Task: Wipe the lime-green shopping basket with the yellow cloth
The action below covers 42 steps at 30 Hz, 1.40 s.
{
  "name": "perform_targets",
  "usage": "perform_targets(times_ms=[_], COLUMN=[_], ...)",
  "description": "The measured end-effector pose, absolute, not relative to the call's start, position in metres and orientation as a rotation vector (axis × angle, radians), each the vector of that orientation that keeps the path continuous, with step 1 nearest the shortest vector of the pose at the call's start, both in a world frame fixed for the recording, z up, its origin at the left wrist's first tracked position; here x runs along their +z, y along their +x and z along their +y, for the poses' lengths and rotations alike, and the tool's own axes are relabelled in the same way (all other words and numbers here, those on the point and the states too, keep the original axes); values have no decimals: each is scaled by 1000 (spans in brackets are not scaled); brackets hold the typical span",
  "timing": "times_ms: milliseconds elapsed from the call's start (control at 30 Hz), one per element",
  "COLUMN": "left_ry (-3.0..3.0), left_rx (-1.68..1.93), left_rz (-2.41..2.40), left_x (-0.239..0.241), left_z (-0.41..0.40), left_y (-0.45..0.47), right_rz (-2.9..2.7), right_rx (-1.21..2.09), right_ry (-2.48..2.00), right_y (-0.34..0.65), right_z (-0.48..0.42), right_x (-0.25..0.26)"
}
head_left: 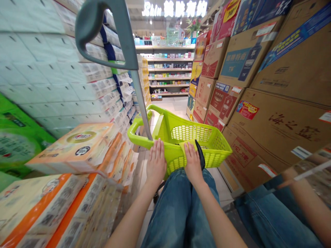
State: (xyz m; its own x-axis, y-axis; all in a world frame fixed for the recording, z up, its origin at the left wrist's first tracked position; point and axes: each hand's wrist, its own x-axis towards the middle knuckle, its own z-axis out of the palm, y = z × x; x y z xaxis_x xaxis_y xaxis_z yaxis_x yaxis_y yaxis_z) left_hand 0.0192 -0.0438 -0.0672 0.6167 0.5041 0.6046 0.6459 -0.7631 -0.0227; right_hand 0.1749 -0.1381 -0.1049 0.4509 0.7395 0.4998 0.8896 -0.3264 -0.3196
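A lime-green rolling shopping basket with slotted sides stands before my knees. My left hand is closed over its near rim, beside the foot of the metal handle pole. Farther right on that rim, my right hand presses on a yellow cloth, its fingers laid over it. Against the cloth and hand sits a black curved piece; I cannot make out what it belongs to. The grey pull handle rises tall at the upper left. Both thumbs are mostly hidden.
Stacked white tissue packs and orange-trimmed packs line the left. Brown cartons rise on the right, with a reflective panel at the lower right. Shelves of small goods cross the aisle's far end.
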Motion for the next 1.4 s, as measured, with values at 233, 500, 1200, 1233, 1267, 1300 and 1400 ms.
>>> perform_targets(times_ms=[233, 500, 1200, 1233, 1267, 1300, 1400], left_ry=[-2594, -2571, -2609, -2610, -2611, -2611, -2601], left_rx=[-852, -847, -851, -849, -848, -847, -852], left_rz=[-935, -948, -956, -959, -962, -963, -965], left_x=[-67, -71, -67, -67, -67, -67, -68], left_z=[-44, -42, -44, -44, -44, -45, -45], left_y=[19, 21, 19, 19, 20, 20, 21], right_rz=[-1239, -1205, -1248, -1190, -1124, -1070, -1114], right_rx=[-474, -125, -463, -442, -406, -356, -152], right_ry=[-2277, -2333, -2327, -2357, -2386, -2404, -2352], right_y=[207, 130, 213, 209, 203, 193, 151], right_z=[-170, -108, -179, -175, -168, -158, -123], right_x=[-128, -73, -125, -123, -119, -113, -88])
